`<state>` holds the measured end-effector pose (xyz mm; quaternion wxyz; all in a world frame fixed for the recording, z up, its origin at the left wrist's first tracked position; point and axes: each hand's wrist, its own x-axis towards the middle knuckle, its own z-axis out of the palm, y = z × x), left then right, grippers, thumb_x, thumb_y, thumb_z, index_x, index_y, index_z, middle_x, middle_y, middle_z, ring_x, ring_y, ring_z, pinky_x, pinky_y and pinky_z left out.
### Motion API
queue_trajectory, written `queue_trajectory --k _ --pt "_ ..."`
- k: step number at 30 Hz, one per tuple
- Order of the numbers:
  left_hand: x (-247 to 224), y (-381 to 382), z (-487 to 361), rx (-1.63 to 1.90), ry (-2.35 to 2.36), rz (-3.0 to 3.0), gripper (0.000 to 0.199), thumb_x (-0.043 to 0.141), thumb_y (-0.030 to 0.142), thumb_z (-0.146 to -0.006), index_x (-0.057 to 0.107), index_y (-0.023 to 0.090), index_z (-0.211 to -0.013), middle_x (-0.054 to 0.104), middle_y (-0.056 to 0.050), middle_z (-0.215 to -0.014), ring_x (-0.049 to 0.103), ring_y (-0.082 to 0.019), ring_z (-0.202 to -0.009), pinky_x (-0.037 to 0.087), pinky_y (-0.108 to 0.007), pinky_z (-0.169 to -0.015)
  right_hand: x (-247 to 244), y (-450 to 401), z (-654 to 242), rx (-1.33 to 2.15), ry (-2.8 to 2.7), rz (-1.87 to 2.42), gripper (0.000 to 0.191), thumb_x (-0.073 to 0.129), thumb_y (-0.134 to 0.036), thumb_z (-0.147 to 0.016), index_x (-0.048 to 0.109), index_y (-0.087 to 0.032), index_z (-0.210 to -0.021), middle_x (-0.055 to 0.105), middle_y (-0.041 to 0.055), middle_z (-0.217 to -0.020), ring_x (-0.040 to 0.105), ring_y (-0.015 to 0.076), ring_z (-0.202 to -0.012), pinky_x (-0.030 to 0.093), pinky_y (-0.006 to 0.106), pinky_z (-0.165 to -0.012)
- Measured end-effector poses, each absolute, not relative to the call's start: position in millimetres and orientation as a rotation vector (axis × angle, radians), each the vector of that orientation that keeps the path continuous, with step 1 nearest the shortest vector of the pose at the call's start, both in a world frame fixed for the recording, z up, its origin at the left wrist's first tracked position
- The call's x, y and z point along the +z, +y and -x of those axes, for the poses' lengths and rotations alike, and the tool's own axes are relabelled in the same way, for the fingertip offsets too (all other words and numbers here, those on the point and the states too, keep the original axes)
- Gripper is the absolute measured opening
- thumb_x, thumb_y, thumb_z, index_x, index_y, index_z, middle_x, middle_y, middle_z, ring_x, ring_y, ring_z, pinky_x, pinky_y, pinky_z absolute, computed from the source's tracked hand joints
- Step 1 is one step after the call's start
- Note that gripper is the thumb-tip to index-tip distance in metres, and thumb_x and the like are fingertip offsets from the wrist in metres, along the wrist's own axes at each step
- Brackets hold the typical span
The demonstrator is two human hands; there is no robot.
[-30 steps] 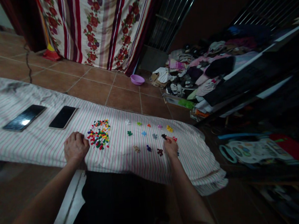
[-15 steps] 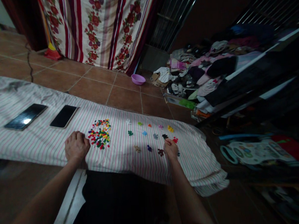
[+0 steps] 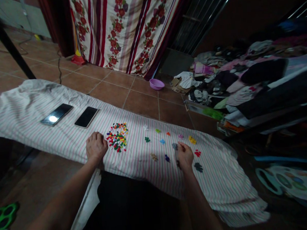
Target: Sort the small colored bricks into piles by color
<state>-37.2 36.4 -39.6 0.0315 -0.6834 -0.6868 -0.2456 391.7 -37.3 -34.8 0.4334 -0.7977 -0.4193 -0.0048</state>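
Palm down, my left hand (image 3: pixel 96 146) rests on the striped cloth (image 3: pixel 144 174), its fingers loosely apart beside a mixed heap of small coloured pieces (image 3: pixel 117 137). The thumb and fingers of my right hand (image 3: pixel 185 155) are pinched together just right of the grey pile (image 3: pixel 174 146); whatever they hold is too small to make out. That hand hides the black pile and partly covers the brown one (image 3: pixel 178 163). Small single-colour piles lie around it, including red (image 3: pixel 197 153), yellow (image 3: pixel 192 139), dark blue (image 3: pixel 167 158) and dark grey (image 3: pixel 198 167).
Two phones, one (image 3: pixel 56 114) at the left and another (image 3: pixel 86 117) nearer the heap, lie on the cloth. Beyond its far edge, a purple basin (image 3: pixel 156 84) sits on the tiled floor. Clothes (image 3: pixel 213 73) are heaped at the back right.
The view has turned left, so everything appears farther right. Relative to the piles, my right hand has moved left from the black pile to the grey one. My left hand stays beside the heap.
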Motion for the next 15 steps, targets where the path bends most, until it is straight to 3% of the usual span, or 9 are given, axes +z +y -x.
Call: queue_trajectory --k 8,15 --pt "-42 37 38 -0.798 -2.098 2.11 0.02 0.045 0.024 -0.085 0.058 0.018 -0.099 0.062 -0.014 -0.112 0.055 -0.029 -0.105 0.039 -0.042 -0.09 -32 -11 -286 0.083 -1.4 1.713 0.032 0.042 -0.028 -0.081 0.073 -0.02 -0.085 0.072 0.0096 -0.092 0.065 0.0225 -0.092 0.052 0.039 -0.09" --pt "-41 37 37 -0.816 -2.102 2.106 0.02 0.045 0.022 -0.085 0.059 0.017 -0.098 0.062 -0.015 -0.113 0.055 -0.029 -0.105 0.039 -0.043 -0.09 -51 5 -212 0.27 -1.725 1.501 0.034 0.042 -0.017 -0.085 0.075 -0.021 -0.094 0.072 0.0078 -0.097 0.065 0.0201 -0.095 0.052 0.034 -0.091"
